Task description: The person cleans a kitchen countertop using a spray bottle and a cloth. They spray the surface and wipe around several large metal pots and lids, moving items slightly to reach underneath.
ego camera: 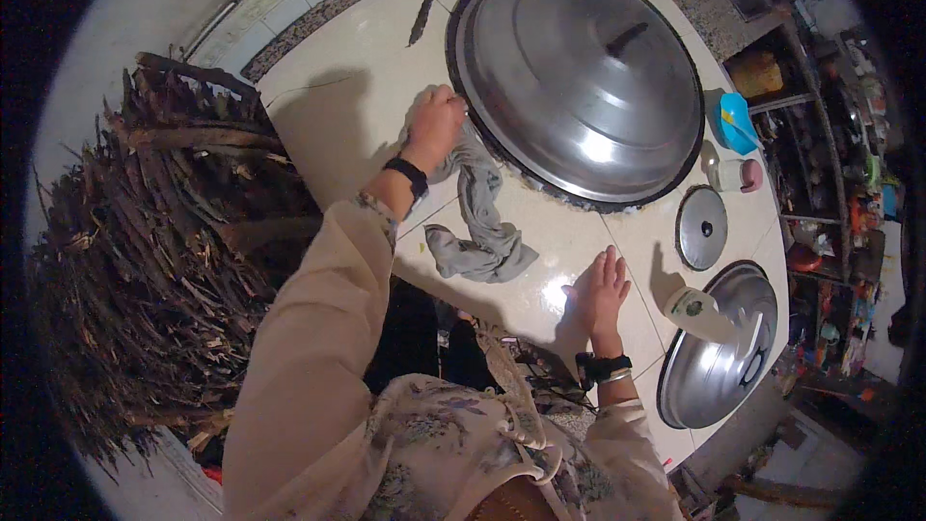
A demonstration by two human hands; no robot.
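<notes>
My left hand (436, 124) is closed on one end of a grey cloth (483, 210), beside the rim of a large domed metal lid (571, 79). The rest of the cloth trails over the tiled stove top (535, 304) in a loose bend, with its far end bunched near the front edge. My right hand (606, 289) is flat on the tiles with its fingers apart and nothing held. A dark, thin object (422, 14) lies on the tiles left of the large lid.
Right of my right hand stand a plastic bottle (694, 311), another domed lid (712, 369) and a small round lid (702, 228). Farther back are a jar with a pink cap (734, 175) and a blue bowl (736, 123). Piled firewood (181, 231) borders the left side; cluttered shelves (821, 137) line the right.
</notes>
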